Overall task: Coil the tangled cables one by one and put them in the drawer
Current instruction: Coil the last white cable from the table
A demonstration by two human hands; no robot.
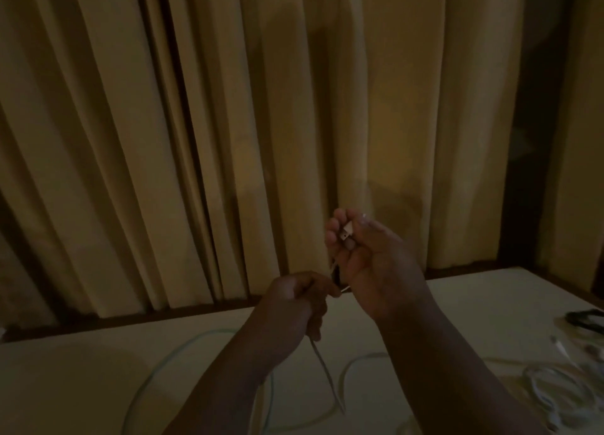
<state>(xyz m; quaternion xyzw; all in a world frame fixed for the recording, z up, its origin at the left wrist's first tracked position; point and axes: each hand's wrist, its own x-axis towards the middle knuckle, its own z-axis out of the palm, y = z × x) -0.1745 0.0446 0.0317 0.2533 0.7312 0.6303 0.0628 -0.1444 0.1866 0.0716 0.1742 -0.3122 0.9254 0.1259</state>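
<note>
Gripping a thin white cable in both hands, the person is holding it up above the white table. The right hand is sitting higher, palm turned toward the camera, its fingers curling in around the cable's white plug and pinching it against the thumb. The plug is pointing up and a little to the left. From there the cable is running down and leftward, a short, nearly straight stretch crossing the small gap to the left hand, which is sitting just below and beside the right. The left hand is clenching the cable in a fist, fingers fully curled round it. Out of the bottom of that fist the cable is dropping steeply, its long axis slanting down and to the right until it is reaching the tabletop near the lower edge of the view.

Under the forearms a pale greenish cable is lying on the table in wide loops. Whether it is joining the held one, the dim light is not letting me tell. Further right a loose heap of white cables is resting on the table, and just beyond it a black cable is showing at the frame's edge. Behind the table a tan curtain is hanging in long folds
</note>
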